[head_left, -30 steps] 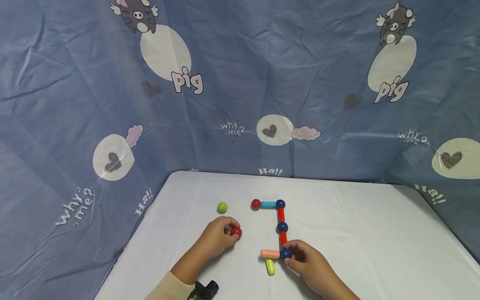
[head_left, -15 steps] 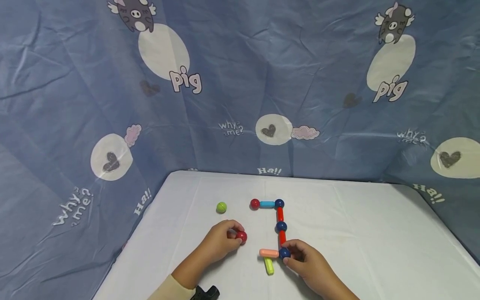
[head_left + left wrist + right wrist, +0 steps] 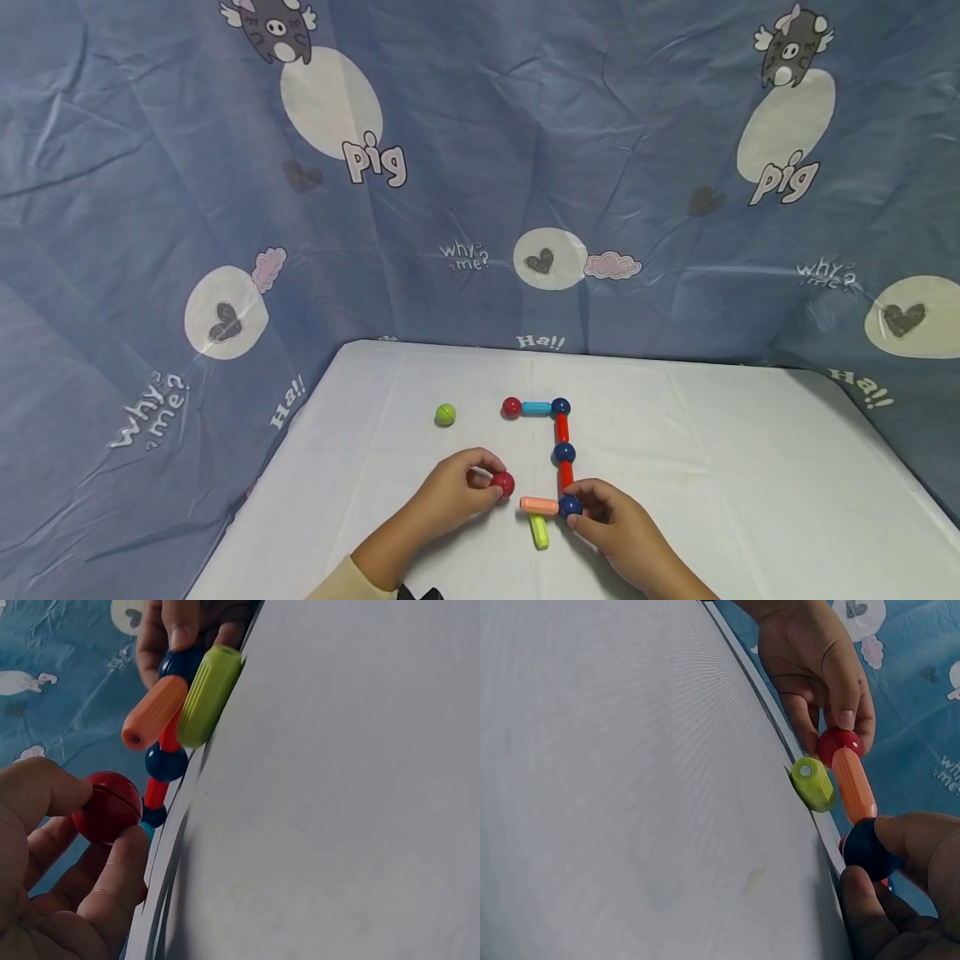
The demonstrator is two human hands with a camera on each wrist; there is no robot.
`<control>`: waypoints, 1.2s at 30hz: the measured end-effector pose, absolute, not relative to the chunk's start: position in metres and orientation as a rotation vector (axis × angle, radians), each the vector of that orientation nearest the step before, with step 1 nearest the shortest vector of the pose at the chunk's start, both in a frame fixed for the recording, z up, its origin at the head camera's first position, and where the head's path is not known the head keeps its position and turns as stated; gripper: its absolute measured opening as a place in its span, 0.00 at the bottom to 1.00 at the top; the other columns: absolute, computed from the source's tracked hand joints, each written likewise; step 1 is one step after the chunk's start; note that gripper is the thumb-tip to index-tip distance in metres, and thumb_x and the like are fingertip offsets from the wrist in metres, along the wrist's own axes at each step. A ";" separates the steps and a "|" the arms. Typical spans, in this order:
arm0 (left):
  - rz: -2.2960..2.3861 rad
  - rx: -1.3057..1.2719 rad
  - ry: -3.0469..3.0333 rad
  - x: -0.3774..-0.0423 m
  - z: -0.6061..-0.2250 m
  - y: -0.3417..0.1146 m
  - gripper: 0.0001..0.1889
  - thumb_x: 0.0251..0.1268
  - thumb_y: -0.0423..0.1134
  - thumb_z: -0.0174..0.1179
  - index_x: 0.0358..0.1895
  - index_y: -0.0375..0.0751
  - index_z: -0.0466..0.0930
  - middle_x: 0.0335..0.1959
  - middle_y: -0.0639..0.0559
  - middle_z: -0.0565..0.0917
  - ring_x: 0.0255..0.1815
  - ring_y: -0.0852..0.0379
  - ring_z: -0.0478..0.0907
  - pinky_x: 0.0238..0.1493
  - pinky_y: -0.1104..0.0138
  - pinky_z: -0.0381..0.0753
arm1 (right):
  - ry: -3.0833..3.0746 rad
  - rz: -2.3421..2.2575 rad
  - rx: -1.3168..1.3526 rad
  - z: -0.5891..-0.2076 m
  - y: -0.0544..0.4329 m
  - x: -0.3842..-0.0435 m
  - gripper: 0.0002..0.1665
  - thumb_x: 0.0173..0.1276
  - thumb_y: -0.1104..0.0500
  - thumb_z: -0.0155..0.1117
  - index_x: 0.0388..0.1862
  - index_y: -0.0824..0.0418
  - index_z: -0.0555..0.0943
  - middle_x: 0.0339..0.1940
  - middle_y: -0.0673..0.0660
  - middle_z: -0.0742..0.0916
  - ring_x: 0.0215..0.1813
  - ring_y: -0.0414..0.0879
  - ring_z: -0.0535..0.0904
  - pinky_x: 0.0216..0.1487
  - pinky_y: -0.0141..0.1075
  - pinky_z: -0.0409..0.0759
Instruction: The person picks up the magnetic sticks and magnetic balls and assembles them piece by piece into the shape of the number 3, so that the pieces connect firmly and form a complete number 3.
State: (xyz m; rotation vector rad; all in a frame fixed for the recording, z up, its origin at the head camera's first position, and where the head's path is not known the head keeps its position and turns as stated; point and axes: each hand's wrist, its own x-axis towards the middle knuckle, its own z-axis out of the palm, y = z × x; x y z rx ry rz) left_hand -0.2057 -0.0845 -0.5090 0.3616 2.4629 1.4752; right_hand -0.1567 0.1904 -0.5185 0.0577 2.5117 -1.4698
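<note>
My left hand (image 3: 459, 493) pinches a red ball (image 3: 109, 808) between thumb and fingers, a short gap left of the orange rod (image 3: 539, 506). My right hand (image 3: 617, 525) pinches a dark blue ball (image 3: 871, 850) at the near end of a chain. The orange rod is joined to that ball and points left. From the same ball, red rods (image 3: 562, 429) and another blue ball (image 3: 564, 452) run away to a far blue ball (image 3: 560, 407). There a light blue rod (image 3: 536, 408) leads left to a second red ball (image 3: 512, 407).
A yellow-green rod (image 3: 539, 532) lies loose on the white table (image 3: 712, 467), just below the orange rod. Further back on the left sits a green ball (image 3: 446, 414). A blue printed cloth (image 3: 450, 167) hangs behind the table.
My left hand has moved right and slightly nearer with the red ball, closing in on the orange rod's free end. My right hand and the chain have stayed in place.
</note>
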 end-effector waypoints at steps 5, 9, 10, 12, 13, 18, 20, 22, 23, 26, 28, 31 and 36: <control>1.481 0.356 2.433 -0.203 -0.508 -0.080 0.12 0.62 0.36 0.73 0.46 0.54 0.84 0.44 0.59 0.84 0.41 0.59 0.81 0.36 0.70 0.82 | 2.523 -1.457 0.078 -0.518 0.190 -0.157 0.23 0.63 0.51 0.80 0.56 0.50 0.84 0.49 0.48 0.88 0.49 0.44 0.82 0.53 0.42 0.83; 1.477 0.352 2.435 -0.202 -0.508 -0.078 0.12 0.62 0.37 0.74 0.46 0.54 0.85 0.43 0.59 0.85 0.40 0.59 0.82 0.35 0.70 0.82 | 2.541 -1.449 0.082 -0.517 0.188 -0.158 0.23 0.63 0.50 0.80 0.55 0.49 0.84 0.48 0.47 0.88 0.48 0.43 0.81 0.53 0.41 0.83; 1.477 0.349 2.437 -0.202 -0.508 -0.078 0.12 0.62 0.37 0.74 0.46 0.55 0.85 0.43 0.59 0.85 0.40 0.59 0.82 0.35 0.70 0.82 | 2.545 -1.449 0.082 -0.517 0.188 -0.159 0.22 0.63 0.50 0.80 0.55 0.49 0.84 0.48 0.47 0.88 0.48 0.43 0.81 0.53 0.41 0.83; 1.485 0.351 2.438 -0.202 -0.507 -0.077 0.12 0.62 0.37 0.74 0.46 0.55 0.85 0.42 0.60 0.85 0.40 0.59 0.82 0.35 0.70 0.81 | 2.555 -1.444 0.079 -0.516 0.188 -0.159 0.22 0.63 0.51 0.80 0.55 0.48 0.84 0.49 0.47 0.88 0.49 0.43 0.82 0.54 0.42 0.83; 1.487 0.354 2.441 -0.202 -0.508 -0.077 0.12 0.62 0.37 0.74 0.46 0.55 0.85 0.42 0.59 0.85 0.40 0.59 0.82 0.36 0.70 0.82 | 2.560 -1.445 0.083 -0.516 0.188 -0.159 0.22 0.63 0.51 0.80 0.55 0.48 0.84 0.49 0.47 0.88 0.49 0.43 0.82 0.54 0.42 0.83; 1.482 0.344 2.431 -0.200 -0.508 -0.076 0.12 0.62 0.38 0.74 0.46 0.54 0.85 0.41 0.60 0.86 0.39 0.59 0.82 0.35 0.70 0.81 | 2.559 -1.434 0.115 -0.517 0.188 -0.158 0.23 0.63 0.51 0.80 0.56 0.49 0.84 0.49 0.47 0.88 0.49 0.43 0.82 0.54 0.44 0.84; 1.472 0.341 2.422 -0.199 -0.508 -0.077 0.12 0.62 0.37 0.74 0.46 0.54 0.85 0.40 0.59 0.86 0.38 0.59 0.82 0.34 0.69 0.80 | 2.556 -1.433 0.126 -0.517 0.188 -0.157 0.23 0.63 0.51 0.80 0.55 0.49 0.84 0.49 0.47 0.88 0.49 0.43 0.82 0.54 0.43 0.84; 1.461 0.341 2.413 -0.198 -0.507 -0.078 0.12 0.62 0.37 0.74 0.45 0.54 0.84 0.39 0.59 0.86 0.37 0.58 0.81 0.33 0.69 0.80 | 2.554 -1.437 0.126 -0.517 0.188 -0.157 0.23 0.62 0.51 0.80 0.55 0.49 0.84 0.48 0.47 0.88 0.48 0.43 0.82 0.53 0.41 0.84; 1.454 0.341 2.411 -0.198 -0.506 -0.078 0.12 0.61 0.37 0.74 0.45 0.54 0.84 0.39 0.59 0.86 0.38 0.58 0.81 0.33 0.69 0.80 | 2.556 -1.439 0.124 -0.517 0.188 -0.157 0.23 0.62 0.51 0.80 0.55 0.49 0.84 0.48 0.47 0.88 0.48 0.43 0.82 0.52 0.41 0.83; 1.438 0.347 2.402 -0.197 -0.506 -0.079 0.12 0.61 0.37 0.75 0.45 0.54 0.84 0.39 0.59 0.86 0.38 0.58 0.82 0.34 0.69 0.80 | 2.555 -1.446 0.119 -0.518 0.188 -0.157 0.23 0.62 0.51 0.80 0.55 0.49 0.85 0.48 0.47 0.88 0.47 0.43 0.81 0.50 0.39 0.83; 1.429 0.357 2.399 -0.197 -0.506 -0.079 0.13 0.61 0.37 0.75 0.45 0.54 0.84 0.39 0.59 0.85 0.38 0.58 0.81 0.34 0.69 0.80 | 2.551 -1.449 0.116 -0.518 0.189 -0.157 0.23 0.63 0.51 0.80 0.56 0.49 0.85 0.48 0.48 0.88 0.47 0.43 0.81 0.50 0.38 0.82; 1.409 0.384 2.410 -0.196 -0.506 -0.079 0.12 0.61 0.37 0.74 0.45 0.54 0.83 0.39 0.60 0.85 0.38 0.59 0.81 0.34 0.69 0.80 | 2.549 -1.447 0.115 -0.518 0.189 -0.157 0.23 0.62 0.51 0.80 0.56 0.49 0.85 0.48 0.48 0.88 0.47 0.44 0.81 0.49 0.37 0.82; 1.306 0.535 2.524 -0.199 -0.505 -0.080 0.13 0.63 0.40 0.73 0.50 0.52 0.84 0.43 0.61 0.82 0.41 0.63 0.80 0.41 0.73 0.82 | 2.536 -1.465 0.128 -0.518 0.189 -0.157 0.23 0.62 0.51 0.80 0.55 0.49 0.85 0.47 0.48 0.88 0.47 0.45 0.81 0.47 0.36 0.82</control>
